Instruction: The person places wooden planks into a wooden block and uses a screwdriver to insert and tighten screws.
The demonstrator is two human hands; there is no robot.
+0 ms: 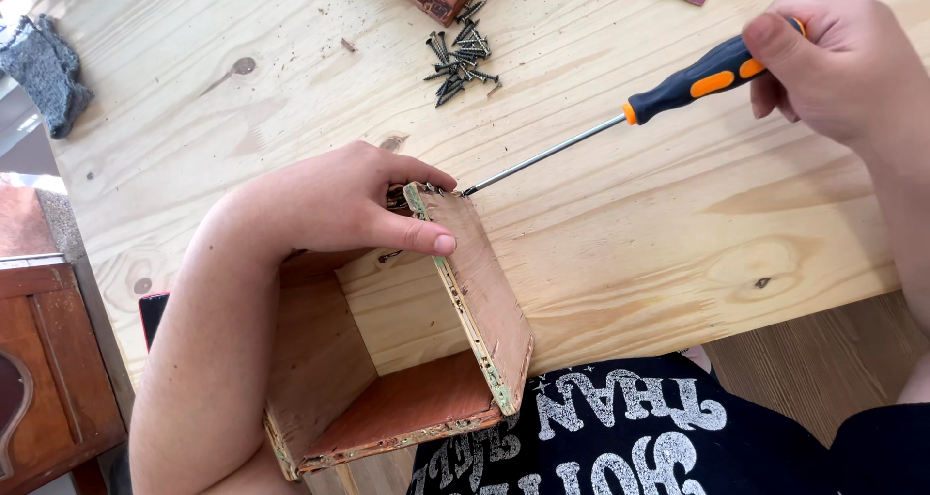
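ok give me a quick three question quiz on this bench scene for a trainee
1. True or false: the right hand holds the black-and-orange-handled screwdriver.
2. Which thing does the left hand grip: A) grey cloth B) open reddish-brown wooden box C) loose screws?
3. Fill in: the pile of dark screws lies on the pale ____ tabletop.

Key: 1 true; 2 B; 3 wooden.

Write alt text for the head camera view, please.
A left hand steadies an open reddish-brown wooden box on a pale pine table while the right hand aims a black-and-orange-handled screwdriver at its top corner. A pile of dark screws lies beyond.
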